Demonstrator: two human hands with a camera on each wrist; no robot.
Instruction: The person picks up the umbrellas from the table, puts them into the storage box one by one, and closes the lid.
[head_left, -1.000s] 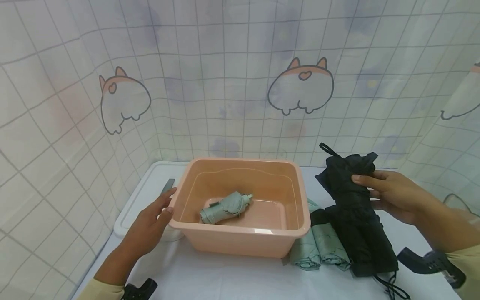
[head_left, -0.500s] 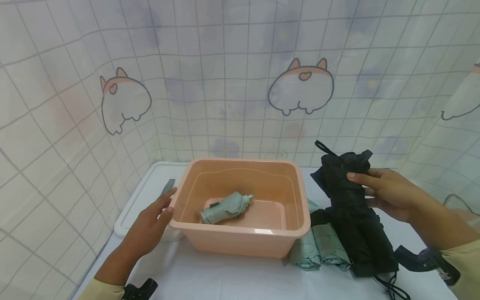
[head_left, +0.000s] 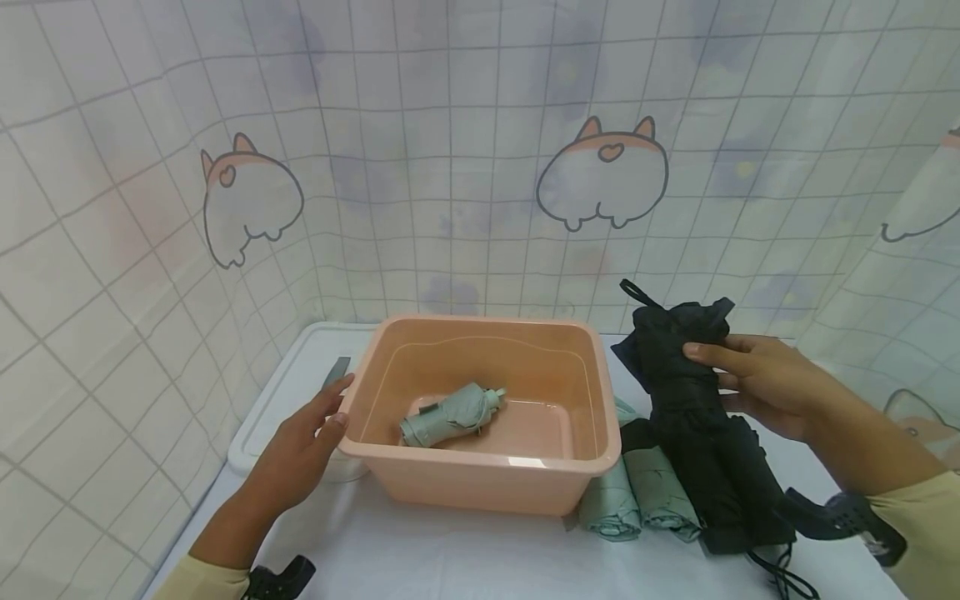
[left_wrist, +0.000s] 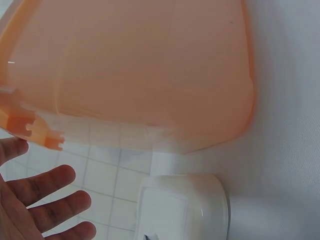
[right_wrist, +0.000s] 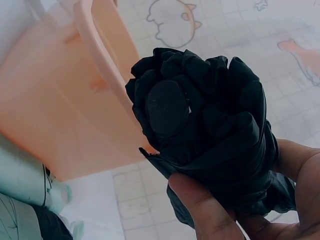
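Head view: right hand (head_left: 767,382) gripping a furled black umbrella (head_left: 666,362) near the white table's (head_left: 465,558) far right corner, left hand (head_left: 306,442) at the peach basin's (head_left: 487,485) left rim, green umbrella (head_left: 452,415) inside, left wrist view: fingers (left_wrist: 45,185) spread beside the basin, right wrist view: thumb (right_wrist: 202,207) and fingers curled round the black umbrella.
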